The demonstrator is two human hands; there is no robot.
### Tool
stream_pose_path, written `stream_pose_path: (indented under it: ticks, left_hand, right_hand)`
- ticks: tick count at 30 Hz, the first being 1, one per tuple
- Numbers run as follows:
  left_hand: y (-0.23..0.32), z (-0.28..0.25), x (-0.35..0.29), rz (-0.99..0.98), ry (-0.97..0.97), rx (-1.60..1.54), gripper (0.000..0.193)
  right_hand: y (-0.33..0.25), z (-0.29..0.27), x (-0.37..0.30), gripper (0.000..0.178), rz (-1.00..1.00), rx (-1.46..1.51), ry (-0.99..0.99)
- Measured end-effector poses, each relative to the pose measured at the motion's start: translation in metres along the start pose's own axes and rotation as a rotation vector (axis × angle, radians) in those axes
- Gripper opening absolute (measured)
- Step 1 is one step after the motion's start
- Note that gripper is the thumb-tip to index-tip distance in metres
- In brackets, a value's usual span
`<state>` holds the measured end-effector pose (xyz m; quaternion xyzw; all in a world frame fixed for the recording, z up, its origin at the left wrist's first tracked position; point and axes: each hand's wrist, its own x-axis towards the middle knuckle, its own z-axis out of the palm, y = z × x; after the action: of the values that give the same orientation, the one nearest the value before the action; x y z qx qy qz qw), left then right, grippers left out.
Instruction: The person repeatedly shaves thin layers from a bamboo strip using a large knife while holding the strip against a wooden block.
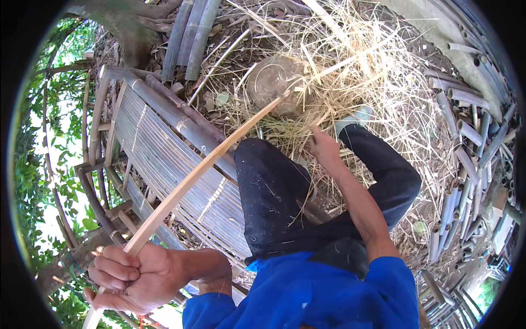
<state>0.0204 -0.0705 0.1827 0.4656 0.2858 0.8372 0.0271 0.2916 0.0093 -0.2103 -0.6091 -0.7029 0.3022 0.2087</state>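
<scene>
A long pale bamboo strip (203, 167) slants from the lower left up toward the middle, its far tip near a round brown stump (268, 79). My left hand (139, 274) is wrapped round the strip near its lower end, at the lower left. My right hand (325, 149) is low over the straw-like shavings (356, 77), in front of my bent knees. Its fingers look curled closed; whatever they hold, if anything, cannot be made out. The right hand is apart from the strip.
A slatted bamboo bench (164, 148) stands at my left. Thick bamboo poles (192, 38) lie at the far left. Cut bamboo pieces (466, 131) are stacked along the right side. Shavings cover much of the ground, and green leaves (49, 164) hang beyond the bench.
</scene>
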Motion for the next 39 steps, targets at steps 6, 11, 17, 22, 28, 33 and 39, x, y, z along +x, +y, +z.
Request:
stream_pose_path:
  ticks: [6, 11, 17, 22, 28, 33, 39]
  left_hand:
    - [0.018, 0.017, -0.034, -0.023, 0.070, -0.160, 0.028]
    - [0.050, 0.023, -0.036, -0.156, -0.037, -0.388, 0.036]
    - [0.067, 0.039, -0.055, -0.073, -0.044, -0.229, 0.042]
    - [0.071, 0.045, -0.063, -0.085, -0.016, -0.199, 0.044]
    - [0.063, 0.036, -0.059, -0.091, 0.006, -0.254, 0.045]
    - [0.048, 0.044, -0.051, -0.041, -0.016, -0.254, 0.043]
    - [0.029, 0.027, -0.060, -0.035, -0.028, -0.335, 0.042]
  right_hand:
    - [0.027, -0.012, -0.043, 0.029, 0.153, -0.064, -0.138]
    - [-0.121, -0.085, -0.075, 0.021, -0.101, 0.107, -0.096]
    - [-0.236, -0.173, -0.141, 0.024, -0.531, 0.156, -0.052]
    - [-0.219, -0.157, -0.142, 0.021, -0.507, 0.173, 0.036]
    - [-0.200, -0.148, -0.119, 0.019, -0.489, 0.148, -0.007]
    - [-0.150, -0.100, -0.075, 0.017, -0.239, 0.058, 0.014]
    - [-0.112, -0.088, -0.059, 0.012, -0.319, 0.068, 0.035]
